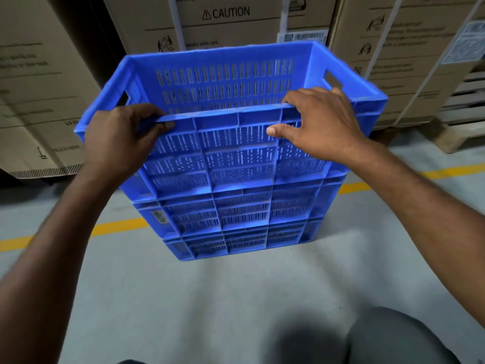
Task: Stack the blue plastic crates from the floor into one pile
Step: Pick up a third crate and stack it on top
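Note:
A pile of three blue slotted plastic crates stands on the grey floor in front of me. The top crate (pixel 231 82) sits on the middle crate (pixel 236 208), which rests on the bottom crate (pixel 236 241). My left hand (pixel 118 137) grips the near rim of the top crate at its left end, fingers curled over the edge. My right hand (pixel 320 122) holds the same rim toward the right, fingers hooked over the edge and thumb pressed on the outer wall. The top crate is empty inside.
Tall cardboard boxes (pixel 225 19) marked CAUTION stand right behind the pile, with more boxes at left (pixel 39 101) and right (pixel 409 48). A wooden pallet (pixel 462 127) lies at far right. A yellow floor line (pixel 118 227) runs under the pile. My knee (pixel 399 337) shows at bottom right.

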`<state>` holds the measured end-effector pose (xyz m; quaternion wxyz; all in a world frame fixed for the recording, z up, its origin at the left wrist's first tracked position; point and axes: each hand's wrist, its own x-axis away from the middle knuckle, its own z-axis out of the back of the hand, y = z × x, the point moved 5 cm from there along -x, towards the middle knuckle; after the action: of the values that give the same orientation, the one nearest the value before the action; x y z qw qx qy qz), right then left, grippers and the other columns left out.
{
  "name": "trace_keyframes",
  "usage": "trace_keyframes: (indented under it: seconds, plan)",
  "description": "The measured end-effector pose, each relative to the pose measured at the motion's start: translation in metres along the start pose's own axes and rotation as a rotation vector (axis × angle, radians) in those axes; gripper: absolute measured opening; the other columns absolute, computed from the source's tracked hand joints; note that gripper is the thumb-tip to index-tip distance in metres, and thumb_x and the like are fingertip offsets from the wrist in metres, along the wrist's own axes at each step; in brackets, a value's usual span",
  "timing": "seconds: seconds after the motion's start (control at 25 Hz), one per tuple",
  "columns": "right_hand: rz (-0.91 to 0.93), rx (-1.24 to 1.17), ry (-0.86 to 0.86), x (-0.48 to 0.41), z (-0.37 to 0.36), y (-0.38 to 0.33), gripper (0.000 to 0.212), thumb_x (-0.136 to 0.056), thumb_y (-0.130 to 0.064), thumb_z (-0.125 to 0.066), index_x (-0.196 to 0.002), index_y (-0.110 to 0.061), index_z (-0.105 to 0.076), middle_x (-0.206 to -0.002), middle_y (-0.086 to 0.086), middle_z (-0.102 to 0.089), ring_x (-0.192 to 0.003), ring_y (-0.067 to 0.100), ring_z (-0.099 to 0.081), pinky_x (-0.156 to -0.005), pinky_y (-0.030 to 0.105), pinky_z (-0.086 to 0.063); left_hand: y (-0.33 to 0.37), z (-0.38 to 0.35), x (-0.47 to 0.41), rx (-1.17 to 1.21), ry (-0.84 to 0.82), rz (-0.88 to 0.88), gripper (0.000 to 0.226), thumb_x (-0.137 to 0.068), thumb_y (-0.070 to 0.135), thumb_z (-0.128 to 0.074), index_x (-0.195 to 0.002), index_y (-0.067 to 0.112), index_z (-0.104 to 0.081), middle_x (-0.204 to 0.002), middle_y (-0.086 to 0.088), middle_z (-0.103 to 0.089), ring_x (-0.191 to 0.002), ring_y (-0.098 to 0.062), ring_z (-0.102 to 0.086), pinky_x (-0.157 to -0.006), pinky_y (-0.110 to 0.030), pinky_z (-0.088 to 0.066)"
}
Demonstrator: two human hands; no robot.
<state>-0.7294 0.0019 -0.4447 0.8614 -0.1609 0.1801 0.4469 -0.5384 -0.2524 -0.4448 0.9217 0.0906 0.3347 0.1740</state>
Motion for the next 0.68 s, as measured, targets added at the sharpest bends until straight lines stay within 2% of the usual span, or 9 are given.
trace_keyframes:
  seconds: [0.12,0.24,0.4,0.52,0.68]
  plan:
    - [0.008,0.029,-0.008,0.005,-0.001,-0.001,0.058,-0.089,-0.070,-0.056,-0.116,-0.018,-0.058,-0.106,0.000,-0.064,-0.103,0.028,-0.056,-0.093,0.043,-0.034,0.002,0.000,0.005,-0.020,0.018,-0.042,0.034,-0.095,0.048,-0.064,-0.108,0.018,-0.074,-0.086,-0.012,-0.074,-0.081,-0.036,-0.067,-0.065,-0.034,-0.039]
    - [0.024,0.073,-0.029,0.002,-0.003,0.000,0.059,-0.090,-0.071,-0.053,-0.113,-0.017,-0.056,-0.102,0.001,-0.061,-0.103,0.030,-0.056,-0.096,0.046,-0.035,0.004,-0.001,0.004,-0.077,0.029,-0.112,0.039,-0.096,0.051,-0.056,-0.106,0.017,-0.072,-0.082,-0.016,-0.072,-0.081,-0.039,-0.067,-0.069,-0.042,-0.047]
    - [0.017,0.099,-0.054,0.004,-0.005,0.003,0.059,-0.090,-0.072,-0.052,-0.111,-0.017,-0.055,-0.095,-0.002,-0.055,-0.099,0.030,-0.056,-0.100,0.049,-0.036,0.004,-0.002,0.009,-0.111,0.015,-0.089,0.037,-0.098,0.049,-0.055,-0.106,0.017,-0.071,-0.078,-0.017,-0.067,-0.078,-0.040,-0.064,-0.072,-0.045,-0.047]
    - [0.019,0.122,-0.022,0.006,-0.009,0.005,0.060,-0.090,-0.073,-0.051,-0.110,-0.016,-0.055,-0.099,0.002,-0.061,-0.097,0.030,-0.056,-0.092,0.046,-0.037,0.010,-0.002,0.013,-0.147,0.019,-0.087,0.032,-0.100,0.044,-0.054,-0.104,0.016,-0.068,-0.084,-0.017,-0.069,-0.084,-0.040,-0.062,-0.077,-0.047,-0.045]
    - [0.014,0.149,-0.110,-0.003,-0.006,0.002,0.056,-0.088,-0.068,-0.054,-0.108,-0.016,-0.056,-0.102,0.006,-0.062,-0.098,0.032,-0.058,-0.081,0.043,-0.036,0.010,-0.002,0.006,-0.204,-0.097,-0.052,0.027,-0.100,0.042,-0.053,-0.099,0.017,-0.064,-0.084,-0.013,-0.067,-0.085,-0.039,-0.061,-0.074,-0.045,-0.034]
